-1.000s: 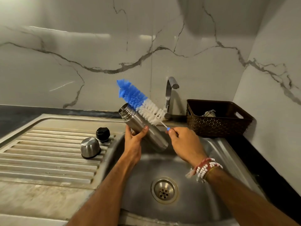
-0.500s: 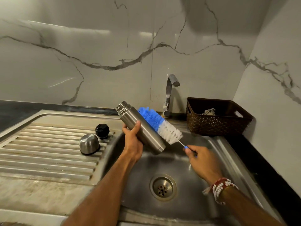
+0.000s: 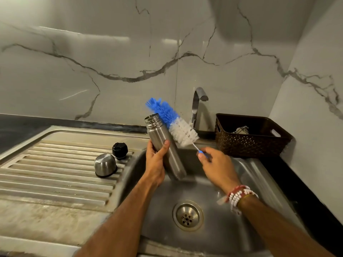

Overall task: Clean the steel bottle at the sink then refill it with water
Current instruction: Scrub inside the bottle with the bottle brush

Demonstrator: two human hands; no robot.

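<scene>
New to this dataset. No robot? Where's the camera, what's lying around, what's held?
No robot: a person works with bare hands. All three frames come from one wide-angle camera worn on the head, looking down; the last is the current moment. The left hand grips an open, tilted steel bottle over the sink. The right hand pinches the thin handle of a blue-and-white bottle brush, whose bristles are outside the bottle, beside its neck. On the drainboard stand a steel cap and a black stopper. A tap stands behind the sink, a brown basket to its right.
</scene>
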